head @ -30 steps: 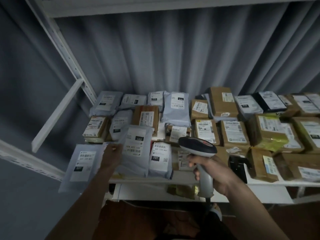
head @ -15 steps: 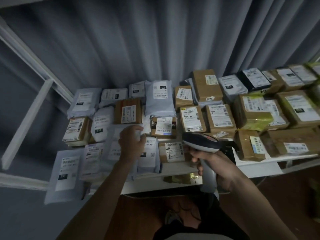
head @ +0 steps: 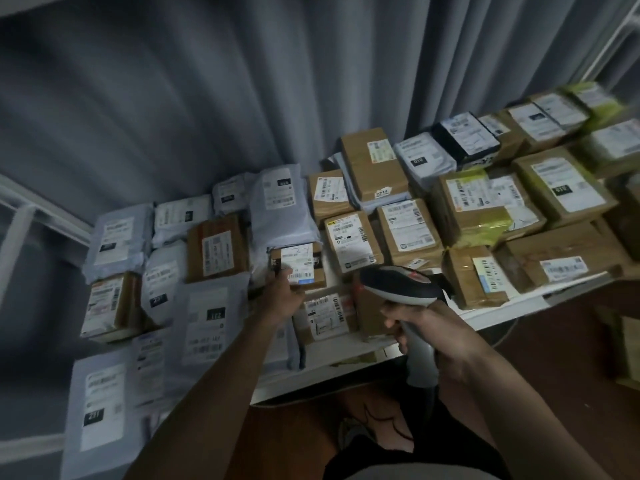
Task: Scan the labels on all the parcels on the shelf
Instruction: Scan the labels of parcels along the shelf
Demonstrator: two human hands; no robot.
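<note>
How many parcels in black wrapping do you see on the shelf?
1: the black parcel lies in the back row, right of centre. Others may be hidden under the stacked parcels.

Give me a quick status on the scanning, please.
Left hand holding small box. Right hand gripping scanner, aimed there. Nothing blocking.

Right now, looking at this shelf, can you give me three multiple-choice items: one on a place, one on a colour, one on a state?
1. Where is the left hand?
A. at the small brown box
B. on the curtain
C. on the floor

2. What colour is the curtain?
A. red
B. grey
C. yellow

3. What is the right hand doing?
A. hanging idle
B. lifting a box
C. gripping the scanner

Answers: 1 A, its fingers touch that box's label edge; 2 B, grey folds behind the parcels; 3 C, fingers wrap the handle.
</note>
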